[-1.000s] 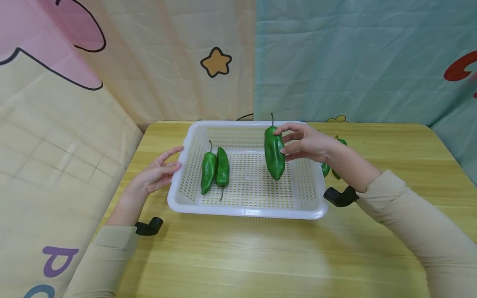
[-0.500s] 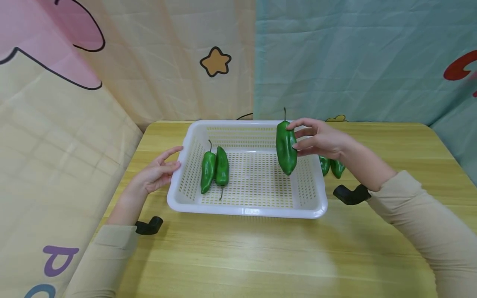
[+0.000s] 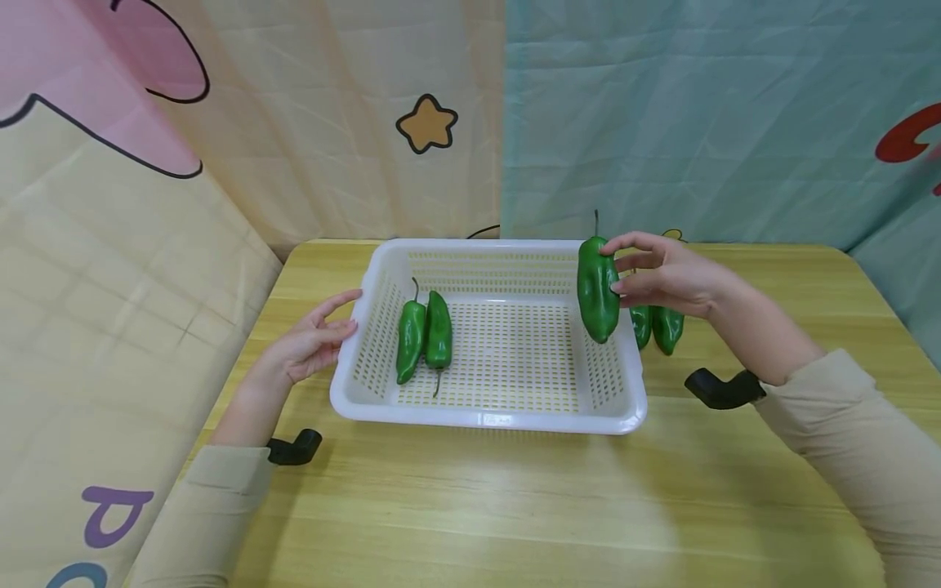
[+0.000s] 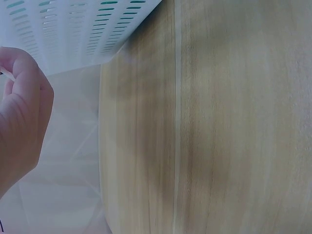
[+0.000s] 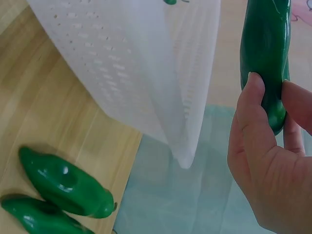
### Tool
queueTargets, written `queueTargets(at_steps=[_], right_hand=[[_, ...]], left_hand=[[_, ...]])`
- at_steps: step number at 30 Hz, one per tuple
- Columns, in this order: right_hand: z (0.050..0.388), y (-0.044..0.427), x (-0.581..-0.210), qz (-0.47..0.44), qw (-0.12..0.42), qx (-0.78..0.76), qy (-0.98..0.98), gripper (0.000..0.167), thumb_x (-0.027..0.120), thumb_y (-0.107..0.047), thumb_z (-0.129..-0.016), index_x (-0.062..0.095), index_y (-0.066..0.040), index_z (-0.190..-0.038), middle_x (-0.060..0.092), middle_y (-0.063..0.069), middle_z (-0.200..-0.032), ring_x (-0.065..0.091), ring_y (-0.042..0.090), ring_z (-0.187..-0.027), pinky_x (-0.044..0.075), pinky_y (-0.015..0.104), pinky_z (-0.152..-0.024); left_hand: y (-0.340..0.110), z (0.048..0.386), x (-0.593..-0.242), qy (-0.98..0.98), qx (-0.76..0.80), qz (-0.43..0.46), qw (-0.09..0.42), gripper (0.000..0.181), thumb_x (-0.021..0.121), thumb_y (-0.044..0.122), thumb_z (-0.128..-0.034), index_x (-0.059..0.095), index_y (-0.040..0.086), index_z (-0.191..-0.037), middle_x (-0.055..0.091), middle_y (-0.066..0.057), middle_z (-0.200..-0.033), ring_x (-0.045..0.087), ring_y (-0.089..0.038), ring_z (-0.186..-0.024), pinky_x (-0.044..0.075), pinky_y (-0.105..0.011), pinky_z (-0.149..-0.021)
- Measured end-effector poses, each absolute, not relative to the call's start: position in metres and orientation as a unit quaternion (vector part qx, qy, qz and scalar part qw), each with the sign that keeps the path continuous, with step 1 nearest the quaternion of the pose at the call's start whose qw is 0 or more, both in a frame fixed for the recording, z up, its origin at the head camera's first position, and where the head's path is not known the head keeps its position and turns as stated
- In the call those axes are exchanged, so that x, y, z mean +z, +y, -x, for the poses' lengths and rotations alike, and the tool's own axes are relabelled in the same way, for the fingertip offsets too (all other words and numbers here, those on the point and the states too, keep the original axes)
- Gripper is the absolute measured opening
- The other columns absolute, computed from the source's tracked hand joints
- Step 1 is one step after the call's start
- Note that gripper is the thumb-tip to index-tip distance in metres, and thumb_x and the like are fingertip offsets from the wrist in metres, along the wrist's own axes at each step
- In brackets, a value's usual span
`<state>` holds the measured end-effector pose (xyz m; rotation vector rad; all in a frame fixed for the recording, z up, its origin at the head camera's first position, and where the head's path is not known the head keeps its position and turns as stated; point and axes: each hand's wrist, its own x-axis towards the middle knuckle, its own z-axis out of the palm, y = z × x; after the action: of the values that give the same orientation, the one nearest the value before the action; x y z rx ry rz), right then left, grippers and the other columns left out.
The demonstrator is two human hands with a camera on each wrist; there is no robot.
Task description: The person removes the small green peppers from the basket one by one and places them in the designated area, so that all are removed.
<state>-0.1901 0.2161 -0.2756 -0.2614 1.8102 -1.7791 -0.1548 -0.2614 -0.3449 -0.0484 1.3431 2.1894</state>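
— Over the basket's [image 3: 485,420] right end, a pepper [image 3: 599,290] hangs nearly upright, stem at the top, pinched between the thumb and fingertips of the right hand [image 3: 665,273].

— And the left hand [image 3: 312,343]?

— At the opposite end, holding the rim, fingers bent and thumb close beneath the forefinger.

— How would such a pepper handle?

— Light, by the look of it, and probably firm-walled. Its bright gloss suggests slick skin, so a loose pinch could slide. A hard squeeze might dent or crack a fresh one; whether it is real or moulded, we cannot tell.

— Best hold?

— Around the broad shoulder just below the stem, thumb opposing fingers. The tapered tip offers less to grip, and the thin stem would likely bend or snap under a tug.

— Any others?

— Inside, toward the left, lie a stem-up pepper [image 3: 411,341] and its neighbour [image 3: 439,331], turned the other way. Outside the right wall, two more peppers [image 5: 66,183] rest side by side on the table [image 3: 470,506].
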Motion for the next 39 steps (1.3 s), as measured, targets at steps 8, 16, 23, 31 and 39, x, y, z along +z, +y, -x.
queueTargets(at_steps=[8,16,23,31,39], right_hand=[[0.19,0.237,-0.281,0.106,0.294,-0.676,0.667,0.035,0.054,0.009,-0.089,0.055,-0.018,-0.112,0.053,0.008,-0.107,0.062,0.021,-0.088,0.056,0.037,-0.078],[0.19,0.255,-0.286,0.111,0.279,-0.654,0.694,0.036,0.054,0.006,-0.09,0.056,-0.022,-0.111,0.052,0.006,-0.108,0.062,0.018,-0.09,0.055,0.036,-0.079],[0.191,0.271,-0.292,0.106,0.268,-0.649,0.705,0.039,0.053,0.007,-0.09,0.056,-0.024,-0.113,0.052,0.005,-0.108,0.061,0.018,-0.091,0.055,0.036,-0.079],[0.192,0.289,-0.3,0.102,0.274,-0.657,0.695,0.04,0.051,0.009,-0.09,0.055,-0.024,-0.113,0.052,0.004,-0.11,0.06,0.017,-0.092,0.055,0.035,-0.078],[0.193,0.305,-0.31,0.1,0.268,-0.696,0.658,0.042,0.049,0.013,-0.089,0.057,-0.02,-0.114,0.054,0.005,-0.108,0.061,0.018,-0.091,0.056,0.036,-0.077]], left_hand=[[-0.262,0.154,-0.346,0.5,0.818,0.014,0.283,0.044,0.045,-0.004,-0.0952,0.035,0.021,-0.13,0.065,-0.01,-0.097,0.066,-0.022,-0.09,0.056,-0.036,-0.074],[-0.262,0.154,-0.347,0.502,0.818,0.014,0.282,0.044,0.045,-0.004,-0.0951,0.036,0.022,-0.13,0.065,-0.01,-0.097,0.065,-0.021,-0.09,0.056,-0.036,-0.075],[-0.263,0.154,-0.346,0.506,0.816,0.014,0.279,0.043,0.044,-0.004,-0.0954,0.036,0.022,-0.129,0.065,-0.01,-0.098,0.065,-0.021,-0.09,0.056,-0.036,-0.074],[-0.262,0.155,-0.347,0.507,0.815,0.019,0.28,0.044,0.044,-0.004,-0.0954,0.035,0.022,-0.13,0.063,-0.009,-0.102,0.065,-0.021,-0.09,0.056,-0.037,-0.074],[-0.262,0.155,-0.347,0.509,0.814,0.014,0.28,0.044,0.044,-0.004,-0.0956,0.035,0.022,-0.131,0.064,-0.009,-0.102,0.065,-0.022,-0.09,0.056,-0.037,-0.073]])
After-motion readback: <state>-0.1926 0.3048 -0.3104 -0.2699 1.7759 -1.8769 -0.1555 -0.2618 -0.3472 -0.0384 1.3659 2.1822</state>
